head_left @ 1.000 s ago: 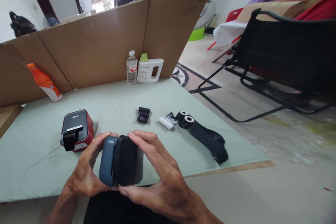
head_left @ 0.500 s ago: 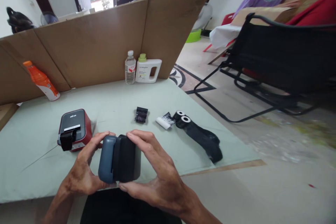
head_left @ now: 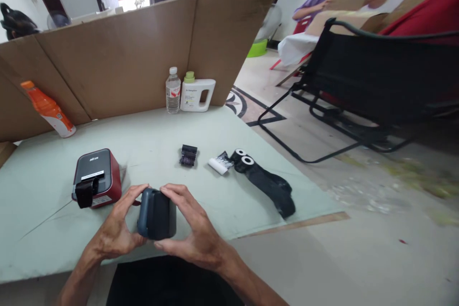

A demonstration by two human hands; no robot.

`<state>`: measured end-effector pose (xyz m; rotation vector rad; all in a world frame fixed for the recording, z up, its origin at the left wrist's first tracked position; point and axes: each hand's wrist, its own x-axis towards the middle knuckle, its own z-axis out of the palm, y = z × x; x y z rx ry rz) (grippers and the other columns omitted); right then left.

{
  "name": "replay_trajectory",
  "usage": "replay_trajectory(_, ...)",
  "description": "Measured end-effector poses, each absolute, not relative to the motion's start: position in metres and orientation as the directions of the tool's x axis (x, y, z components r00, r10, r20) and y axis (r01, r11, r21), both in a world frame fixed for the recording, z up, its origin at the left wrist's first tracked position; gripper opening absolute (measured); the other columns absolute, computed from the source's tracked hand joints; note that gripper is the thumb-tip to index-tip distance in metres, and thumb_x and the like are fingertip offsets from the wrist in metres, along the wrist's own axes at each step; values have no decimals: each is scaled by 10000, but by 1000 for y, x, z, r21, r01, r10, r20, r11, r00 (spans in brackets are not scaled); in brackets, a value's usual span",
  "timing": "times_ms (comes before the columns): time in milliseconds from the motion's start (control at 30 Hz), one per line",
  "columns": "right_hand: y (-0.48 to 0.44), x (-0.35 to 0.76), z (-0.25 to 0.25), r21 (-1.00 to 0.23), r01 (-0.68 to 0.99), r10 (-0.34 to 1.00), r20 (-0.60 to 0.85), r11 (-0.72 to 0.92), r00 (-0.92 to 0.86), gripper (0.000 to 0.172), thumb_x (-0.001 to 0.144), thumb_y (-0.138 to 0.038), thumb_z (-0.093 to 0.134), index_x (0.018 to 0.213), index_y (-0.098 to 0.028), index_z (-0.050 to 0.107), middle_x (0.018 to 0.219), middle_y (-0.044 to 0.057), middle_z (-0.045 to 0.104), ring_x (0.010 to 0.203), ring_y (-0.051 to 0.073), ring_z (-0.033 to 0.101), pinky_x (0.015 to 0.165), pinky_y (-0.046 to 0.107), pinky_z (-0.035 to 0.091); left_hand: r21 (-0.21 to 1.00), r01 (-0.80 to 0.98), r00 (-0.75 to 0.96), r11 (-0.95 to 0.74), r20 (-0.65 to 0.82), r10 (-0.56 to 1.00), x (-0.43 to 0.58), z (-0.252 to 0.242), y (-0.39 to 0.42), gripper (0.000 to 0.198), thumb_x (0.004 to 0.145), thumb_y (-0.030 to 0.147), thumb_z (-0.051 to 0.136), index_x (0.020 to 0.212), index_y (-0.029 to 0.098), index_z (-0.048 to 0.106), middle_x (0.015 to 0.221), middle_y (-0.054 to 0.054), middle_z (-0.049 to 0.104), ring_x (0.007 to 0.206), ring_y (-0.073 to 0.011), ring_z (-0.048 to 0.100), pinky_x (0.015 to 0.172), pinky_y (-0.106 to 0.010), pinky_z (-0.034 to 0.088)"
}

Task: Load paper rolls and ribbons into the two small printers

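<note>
A dark blue and black box-shaped device [head_left: 157, 214] sits between both my hands above the near edge of the pale green table [head_left: 150, 138]. My left hand [head_left: 116, 229] grips its left side, thumb and fingers curled around it. From the right, my right hand [head_left: 193, 232] holds it with fingers over the top and thumb underneath. A red and black label printer [head_left: 96, 182] stands on the table just left of my left hand.
Further back lie a small black roll [head_left: 188, 155], a white roll with wrapper [head_left: 220, 163] and a long black sleeve with two rolls [head_left: 263, 179]. An orange bottle [head_left: 48, 110], water bottle [head_left: 172, 91] and white jug [head_left: 195, 93] stand by the cardboard wall [head_left: 118, 57]. A black folding chair [head_left: 373, 71] is on the right; a person sits beyond it.
The device has been turned in my hands and now shows a narrower face. My hands sit a little lower and closer together. The view has shifted slightly rightward.
</note>
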<state>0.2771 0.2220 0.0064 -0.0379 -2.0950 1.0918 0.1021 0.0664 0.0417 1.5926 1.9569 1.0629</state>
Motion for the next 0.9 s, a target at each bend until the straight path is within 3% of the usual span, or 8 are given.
replay_trajectory(300,227,268,-15,-782,-284,399,549,555,-734,893,742,-325,897,1510,-219,454,1397,178,549,1326,347,567,1117,520,511,781,611,-316,126,95,944,91,24,65,979,686,249,921,1539,264,440,1539,-144,519,1426,-379,501,1189,-521,433)
replay_trajectory(500,230,264,-22,-804,-275,419,527,527,-740,874,747,-363,892,1498,-207,474,1414,183,550,1349,355,546,1128,524,496,803,587,-290,104,88,953,88,23,64,969,766,309,884,1587,276,370,1596,-159,462,1481,-379,442,1239,-547,358)
replay_trajectory(600,230,263,-20,-793,-287,418,546,537,-726,875,748,-378,894,1496,-204,476,1408,182,557,1344,352,550,1121,518,502,784,616,-259,78,108,960,91,29,66,959,765,420,889,1577,285,397,1602,-153,467,1493,-384,424,1253,-581,324)
replay_trajectory(733,230,263,-15,-775,-309,400,571,551,-717,866,763,-387,885,1497,-204,463,1386,178,567,1318,341,572,1110,516,512,766,642,-249,34,166,954,96,35,69,934,781,557,844,1566,271,427,1584,-162,491,1473,-397,445,1203,-571,404)
replay_trajectory(900,232,264,-13,-766,-306,391,575,565,-718,858,773,-390,881,1498,-200,464,1392,186,561,1330,349,562,1114,533,507,763,646,-255,26,184,949,99,33,68,885,822,577,797,1565,267,428,1576,-164,498,1454,-391,468,1155,-529,462)
